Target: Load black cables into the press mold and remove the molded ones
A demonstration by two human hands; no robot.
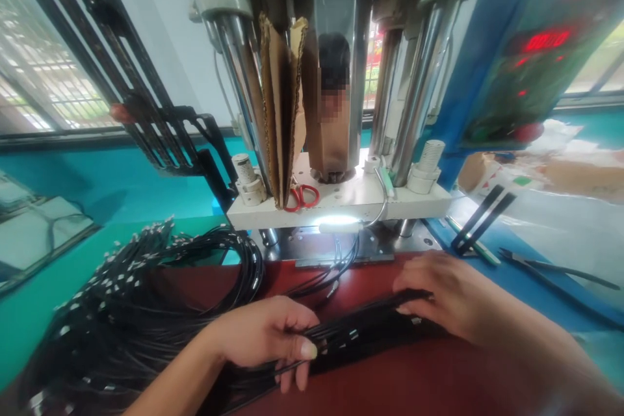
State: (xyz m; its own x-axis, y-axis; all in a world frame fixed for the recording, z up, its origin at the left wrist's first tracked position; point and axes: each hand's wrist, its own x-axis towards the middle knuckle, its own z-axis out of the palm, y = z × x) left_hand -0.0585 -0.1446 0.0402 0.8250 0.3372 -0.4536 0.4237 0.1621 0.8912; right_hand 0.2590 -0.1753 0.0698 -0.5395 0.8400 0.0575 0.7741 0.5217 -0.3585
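Observation:
A bundle of black cables [361,337] stretches between my two hands over the dark red work surface. My left hand [268,335] is closed round the bundle's left part, thumb on top and fingertips showing below. At the right end, my right hand [439,296] grips the same bundle between thumb and fingers. Small shiny metal pieces show among the cables. Just beyond, a few loose black cables [336,273] lie at the lit base of the press. To the left spreads a large heap of black cables [117,312] with silvery ends.
The press plate [341,198] stands ahead, with red-handled scissors [302,197], folded cardboard [280,110] and a small lamp [338,224] on it. Pliers [550,265] and black upright strips [482,221] are at right. A control panel [531,65] glows red above.

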